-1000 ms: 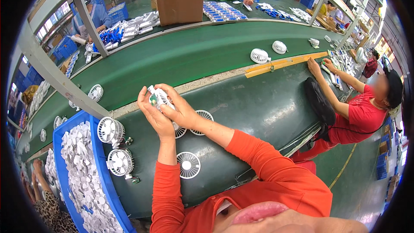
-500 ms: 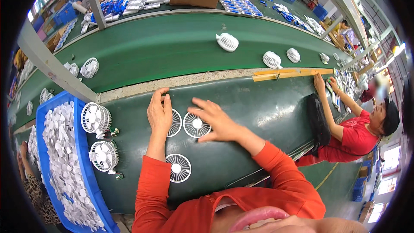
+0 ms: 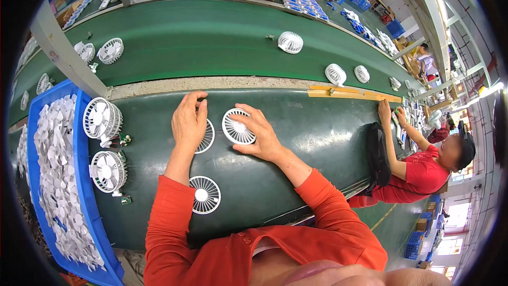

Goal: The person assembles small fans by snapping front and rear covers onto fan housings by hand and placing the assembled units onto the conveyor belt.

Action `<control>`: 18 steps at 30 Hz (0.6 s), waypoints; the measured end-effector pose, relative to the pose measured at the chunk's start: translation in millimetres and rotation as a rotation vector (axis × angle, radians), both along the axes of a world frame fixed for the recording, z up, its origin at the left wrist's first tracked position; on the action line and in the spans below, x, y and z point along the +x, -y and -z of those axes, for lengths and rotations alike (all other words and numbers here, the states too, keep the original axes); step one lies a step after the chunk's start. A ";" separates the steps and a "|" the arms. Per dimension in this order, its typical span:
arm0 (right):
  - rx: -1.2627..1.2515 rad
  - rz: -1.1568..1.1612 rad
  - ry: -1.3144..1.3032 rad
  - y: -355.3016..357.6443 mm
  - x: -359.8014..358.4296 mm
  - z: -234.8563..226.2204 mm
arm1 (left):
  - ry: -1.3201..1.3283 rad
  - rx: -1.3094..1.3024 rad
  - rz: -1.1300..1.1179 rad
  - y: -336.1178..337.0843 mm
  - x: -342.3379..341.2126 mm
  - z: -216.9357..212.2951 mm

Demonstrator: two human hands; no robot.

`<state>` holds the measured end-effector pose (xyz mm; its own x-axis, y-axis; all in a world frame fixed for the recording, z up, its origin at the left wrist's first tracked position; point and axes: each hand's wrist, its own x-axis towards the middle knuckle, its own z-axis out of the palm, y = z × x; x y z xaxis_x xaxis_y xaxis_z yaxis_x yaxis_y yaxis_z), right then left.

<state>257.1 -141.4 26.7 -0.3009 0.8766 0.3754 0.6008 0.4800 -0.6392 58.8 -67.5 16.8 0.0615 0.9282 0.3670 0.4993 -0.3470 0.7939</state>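
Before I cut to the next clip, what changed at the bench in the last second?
Both hands came down from chest height, where they held a small white part together, onto the green table. The left hand now lies flat over one white fan grille; the right hand fingers a second grille. The small part is no longer visible. The third grille, the two fan assemblies and the blue bin stayed put.

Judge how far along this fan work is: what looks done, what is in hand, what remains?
Looks done: assembled fan heads lie on the far green belt. In hand: the left hand covers one white grille and the right hand rests on another grille, both flat on the table. Left: a third grille untouched, and two fan bodies by the blue bin.
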 end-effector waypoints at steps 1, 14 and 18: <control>0.018 0.003 -0.021 -1.5 1.8 0.0 | 0.008 0.012 0.000 -0.4 0.2 0.9; -0.084 -0.008 -0.477 -7.4 26.0 19.5 | -0.005 -0.026 -0.001 3.5 4.4 -1.6; -0.120 0.005 -0.597 -7.1 24.0 21.8 | -0.006 -0.014 -0.002 3.1 1.9 -0.6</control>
